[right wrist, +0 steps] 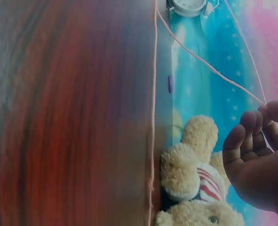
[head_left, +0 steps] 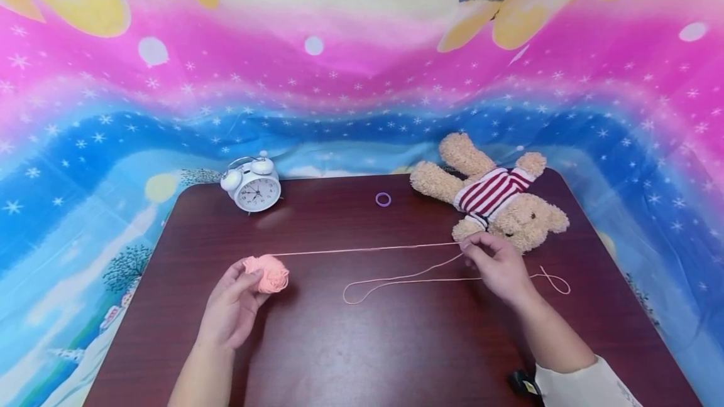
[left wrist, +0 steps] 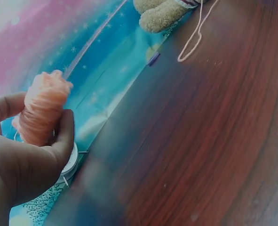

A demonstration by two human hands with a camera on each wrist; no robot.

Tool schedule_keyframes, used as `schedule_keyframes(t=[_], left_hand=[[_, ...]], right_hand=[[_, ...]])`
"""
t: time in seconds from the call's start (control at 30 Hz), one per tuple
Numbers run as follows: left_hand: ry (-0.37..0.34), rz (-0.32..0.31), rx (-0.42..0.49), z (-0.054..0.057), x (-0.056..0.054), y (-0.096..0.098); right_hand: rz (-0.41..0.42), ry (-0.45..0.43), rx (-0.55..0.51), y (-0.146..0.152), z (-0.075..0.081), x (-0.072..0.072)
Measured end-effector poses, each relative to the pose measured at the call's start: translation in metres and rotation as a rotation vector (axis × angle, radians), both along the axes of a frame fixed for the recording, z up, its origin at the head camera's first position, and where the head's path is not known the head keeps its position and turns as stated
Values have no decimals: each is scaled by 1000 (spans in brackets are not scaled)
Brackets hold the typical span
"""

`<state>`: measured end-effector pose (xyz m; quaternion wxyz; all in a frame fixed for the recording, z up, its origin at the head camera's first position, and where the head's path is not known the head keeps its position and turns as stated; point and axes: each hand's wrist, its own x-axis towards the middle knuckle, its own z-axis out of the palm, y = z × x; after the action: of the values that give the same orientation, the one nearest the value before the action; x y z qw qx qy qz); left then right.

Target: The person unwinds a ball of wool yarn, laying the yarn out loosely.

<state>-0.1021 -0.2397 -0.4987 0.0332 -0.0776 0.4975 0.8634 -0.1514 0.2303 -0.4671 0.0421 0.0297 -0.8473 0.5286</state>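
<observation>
A small ball of peach yarn (head_left: 270, 275) is held between the thumb and fingers of my left hand (head_left: 234, 306), above the left part of the table. From the ball a taut strand (head_left: 362, 250) runs across to my right hand (head_left: 500, 269), which pinches it between thumb and fingertip. Past that pinch the slack yarn hangs down to a loop (head_left: 356, 297) on the table, then passes under the right hand to a small curl at its far side. In the right wrist view the pinched strand (right wrist: 211, 68) shows at the fingertips.
A white alarm clock (head_left: 257, 187) stands at the back left of the dark wooden table (head_left: 351, 350). At the back centre lies a purple ring (head_left: 383, 199). A teddy bear (head_left: 492, 193) in a striped sweater lies at the back right, just beyond the right hand. Printed cloth hangs behind.
</observation>
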Motion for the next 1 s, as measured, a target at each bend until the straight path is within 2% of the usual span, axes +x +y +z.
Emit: schedule_keyframes(t=[0.3,0.5,0.83,1.0], left_hand=[[-36,55,16,1,4,-8],[-27,51,143,3,5,-13],[89,70,297,-1,3,-22],[57,76,317,0,5,-29]], right_hand=[[-35,13,-32,13,9,1],[-27,37,-25,19,9,4],[-77,20,30,30,7,6],[-89,2,49,40,8,7]])
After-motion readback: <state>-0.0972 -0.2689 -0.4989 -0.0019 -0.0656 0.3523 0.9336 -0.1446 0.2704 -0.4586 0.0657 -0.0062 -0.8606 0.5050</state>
